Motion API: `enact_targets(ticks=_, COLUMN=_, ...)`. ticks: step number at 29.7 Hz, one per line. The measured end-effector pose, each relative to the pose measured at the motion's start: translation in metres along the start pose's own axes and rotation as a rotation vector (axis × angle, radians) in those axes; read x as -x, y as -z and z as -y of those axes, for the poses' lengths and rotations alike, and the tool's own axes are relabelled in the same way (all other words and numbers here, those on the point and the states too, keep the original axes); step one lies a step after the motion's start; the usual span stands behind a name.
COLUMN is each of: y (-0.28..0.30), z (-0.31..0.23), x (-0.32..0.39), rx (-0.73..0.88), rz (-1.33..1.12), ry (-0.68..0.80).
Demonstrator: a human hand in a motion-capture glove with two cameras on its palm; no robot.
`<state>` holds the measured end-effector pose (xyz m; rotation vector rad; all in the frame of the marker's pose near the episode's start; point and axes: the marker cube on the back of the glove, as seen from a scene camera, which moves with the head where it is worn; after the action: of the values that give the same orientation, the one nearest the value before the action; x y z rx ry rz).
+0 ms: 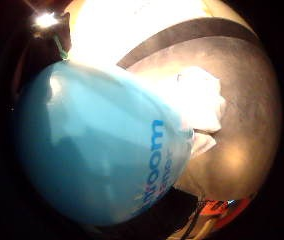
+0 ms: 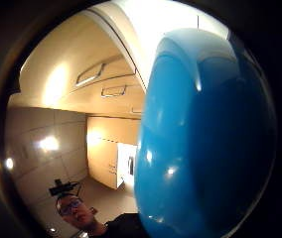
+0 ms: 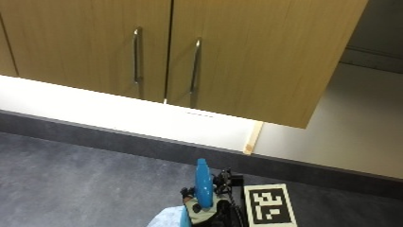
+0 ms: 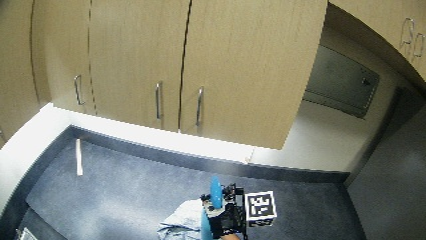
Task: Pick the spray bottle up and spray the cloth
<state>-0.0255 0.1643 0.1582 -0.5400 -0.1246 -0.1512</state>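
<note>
I'm seeing my gloved right hand (image 3: 211, 208) holding the blue spray bottle (image 3: 203, 184) upright, fingers curled round it, just above the pale cloth (image 4: 181, 220) on the grey counter (image 4: 113, 185).

grip (image 4: 225, 220): black glove | black straps | dark top

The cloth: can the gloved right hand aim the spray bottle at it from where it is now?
Probably yes. The right hand holds the spray bottle just beside the cloth on the countertop, with nothing between.
</note>
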Motion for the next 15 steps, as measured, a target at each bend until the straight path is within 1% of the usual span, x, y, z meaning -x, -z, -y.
enact_targets(ticks=2, y=-0.008, z=-0.005, x=-0.002, rx=0.007, rz=-0.043, ry=0.015)
enact_targets(ticks=9, y=-0.036, z=0.004, x=0.011, rx=-0.001, rz=-0.022, ry=0.078)
enact_targets(ticks=15, y=-0.079, z=0.01, x=0.015, rx=0.025, rz=0.024, ry=0.096)
